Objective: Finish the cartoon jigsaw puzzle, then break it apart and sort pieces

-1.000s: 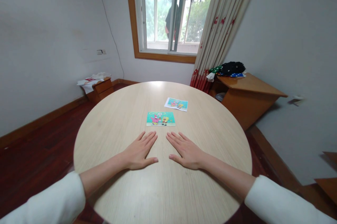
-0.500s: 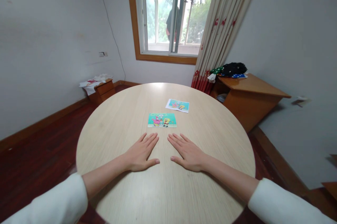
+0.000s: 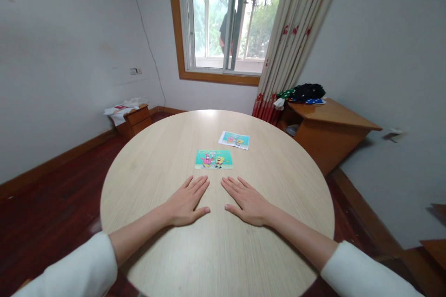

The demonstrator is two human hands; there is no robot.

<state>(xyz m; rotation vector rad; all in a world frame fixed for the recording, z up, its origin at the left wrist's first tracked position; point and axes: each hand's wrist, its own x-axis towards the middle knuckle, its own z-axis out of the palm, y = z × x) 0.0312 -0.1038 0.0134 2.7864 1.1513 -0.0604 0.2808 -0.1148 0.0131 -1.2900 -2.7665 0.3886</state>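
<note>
My left hand point(image 3: 188, 201) lies flat, palm down, on the round wooden table point(image 3: 195, 260), fingers stretched out and thumb apart. Mirroring it, my right hand point(image 3: 246, 201) rests palm down with its fingers extended; a gap separates the two. Neither hand holds anything. Just beyond the fingertips, untouched, is a teal cartoon picture card point(image 3: 213, 159) with a pink starfish figure and a yellow sponge figure. Farther back and a little right lies a white-edged paper sheet point(image 3: 234, 140), slightly turned, printed with a similar picture.
A wooden desk point(image 3: 337, 113) at the right carries a heap of dark and spotted cloth point(image 3: 306, 92). On the left stands a small cabinet point(image 3: 139, 120) with papers or cloth on top. Behind the table are a window point(image 3: 223, 18) and a long curtain point(image 3: 292, 32); a person is partly visible outside.
The view has shifted very slightly. Both hands stay flat in the same place, and the card and paper have not moved on the table.
</note>
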